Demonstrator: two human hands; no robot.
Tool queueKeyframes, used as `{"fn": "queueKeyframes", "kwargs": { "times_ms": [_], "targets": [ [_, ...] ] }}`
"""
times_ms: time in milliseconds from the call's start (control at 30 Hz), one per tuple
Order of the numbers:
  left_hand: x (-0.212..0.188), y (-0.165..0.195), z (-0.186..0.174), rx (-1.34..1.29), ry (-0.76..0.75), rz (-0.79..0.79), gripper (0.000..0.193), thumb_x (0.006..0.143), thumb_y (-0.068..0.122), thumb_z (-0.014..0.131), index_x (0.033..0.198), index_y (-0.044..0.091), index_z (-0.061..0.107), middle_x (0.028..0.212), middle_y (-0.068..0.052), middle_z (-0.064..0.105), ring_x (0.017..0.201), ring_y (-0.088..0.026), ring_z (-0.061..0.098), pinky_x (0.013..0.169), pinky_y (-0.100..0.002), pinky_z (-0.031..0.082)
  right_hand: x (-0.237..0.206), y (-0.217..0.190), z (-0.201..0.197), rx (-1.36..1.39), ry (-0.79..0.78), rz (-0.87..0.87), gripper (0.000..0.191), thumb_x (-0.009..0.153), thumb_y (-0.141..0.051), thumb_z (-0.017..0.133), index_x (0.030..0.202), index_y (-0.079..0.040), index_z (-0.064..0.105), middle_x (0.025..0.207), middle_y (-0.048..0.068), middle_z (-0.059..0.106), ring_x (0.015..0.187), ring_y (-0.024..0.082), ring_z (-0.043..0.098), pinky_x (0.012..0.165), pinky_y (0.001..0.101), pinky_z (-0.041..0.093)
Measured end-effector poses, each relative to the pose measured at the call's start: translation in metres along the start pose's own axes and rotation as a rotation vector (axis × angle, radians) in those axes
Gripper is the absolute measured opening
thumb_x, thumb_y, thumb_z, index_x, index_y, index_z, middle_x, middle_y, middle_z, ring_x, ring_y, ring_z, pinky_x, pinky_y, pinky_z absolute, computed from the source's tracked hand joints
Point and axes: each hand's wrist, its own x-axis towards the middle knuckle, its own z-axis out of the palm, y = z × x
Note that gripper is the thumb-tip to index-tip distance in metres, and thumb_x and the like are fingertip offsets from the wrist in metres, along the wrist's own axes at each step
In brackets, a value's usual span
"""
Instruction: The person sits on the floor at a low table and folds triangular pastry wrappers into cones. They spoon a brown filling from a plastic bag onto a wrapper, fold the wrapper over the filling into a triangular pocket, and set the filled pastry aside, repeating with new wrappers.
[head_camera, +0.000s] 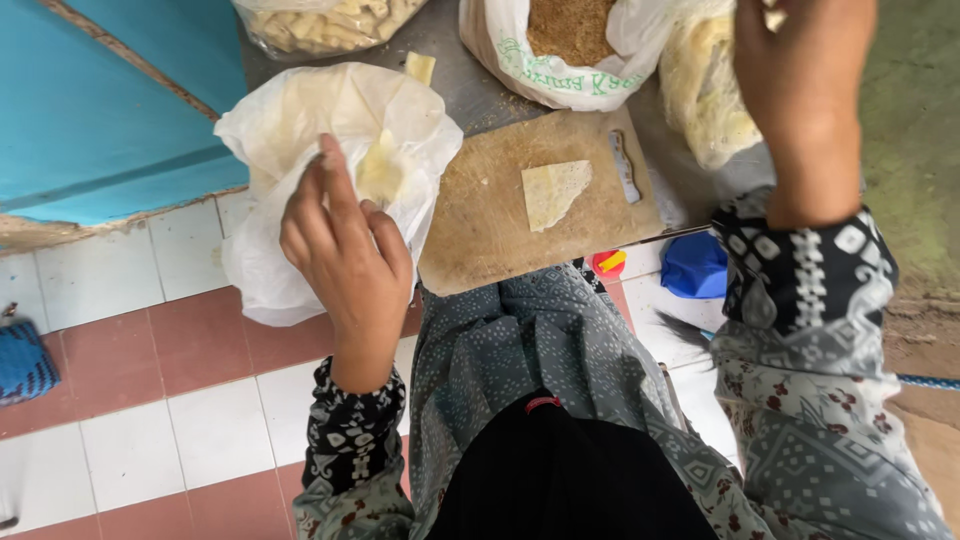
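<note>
My left hand (345, 250) reaches into an open white plastic bag (290, 130) of thin pale-yellow sheets, its fingertips touching one sheet (378, 170). Up at the frame's top right, my right hand (800, 90) is raised, fingers bent at the mouth of a clear bag of yellowish pieces (700, 90); its grip is cut off by the frame edge. One cut pale sheet piece (553, 192) lies on a wooden cutting board (480, 230) in front of me. A small knife (625, 165) rests on the board's right side.
A white sack of brown crumbs (570, 40) and another clear bag of pale sticks (320, 25) stand behind the board. A blue lid (695, 265) and a red-yellow small object (609, 262) lie by the board. Tiled floor at left; a blue wall (110, 100).
</note>
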Motion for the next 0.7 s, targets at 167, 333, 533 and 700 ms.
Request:
{"fn": "queueKeyframes", "kwargs": {
  "times_ms": [167, 333, 533, 700],
  "targets": [
    [-0.004, 0.020, 0.035, -0.138, -0.082, 0.025, 0.027, 0.108, 0.023, 0.064, 0.131, 0.009, 0.067, 0.122, -0.009, 0.065, 0.112, -0.028, 0.062, 0.098, -0.043, 0.049, -0.050, 0.018, -0.030, -0.024, -0.249, 0.062, 0.024, 0.096, 0.002, 0.064, 0.114, -0.006, 0.078, 0.100, 0.014, 0.068, 0.095, 0.029, 0.067, 0.088, 0.0431, 0.055],
    [-0.008, 0.072, 0.058, -0.126, -0.273, -0.017, 0.041, 0.096, 0.039, 0.074, 0.117, 0.004, 0.066, 0.109, -0.013, 0.063, 0.100, -0.034, 0.061, 0.083, -0.046, 0.049, -0.065, 0.023, 0.009, -0.280, -0.230, 0.053, 0.024, 0.103, -0.004, 0.061, 0.120, -0.009, 0.077, 0.103, 0.014, 0.061, 0.099, 0.034, 0.063, 0.085, 0.0456, 0.054],
    [0.005, 0.084, 0.078, -0.213, -0.275, -0.036, 0.025, 0.091, 0.025, 0.072, 0.105, 0.008, 0.061, 0.106, -0.012, 0.059, 0.102, -0.035, 0.060, 0.083, -0.048, 0.048, -0.052, 0.029, 0.039, -0.344, -0.332, 0.062, 0.022, 0.102, -0.009, 0.059, 0.120, -0.005, 0.071, 0.106, 0.016, 0.062, 0.098, 0.038, 0.064, 0.079, 0.0480, 0.053],
    [0.010, 0.087, 0.088, -0.313, -0.338, 0.017, 0.012, 0.094, 0.013, 0.066, 0.101, 0.009, 0.057, 0.104, -0.012, 0.059, 0.104, -0.036, 0.060, 0.087, -0.048, 0.049, -0.042, 0.033, 0.042, -0.229, -0.425, 0.168, 0.022, 0.098, -0.010, 0.060, 0.118, -0.008, 0.069, 0.113, 0.017, 0.065, 0.103, 0.042, 0.065, 0.082, 0.0505, 0.052]
  ]
}}
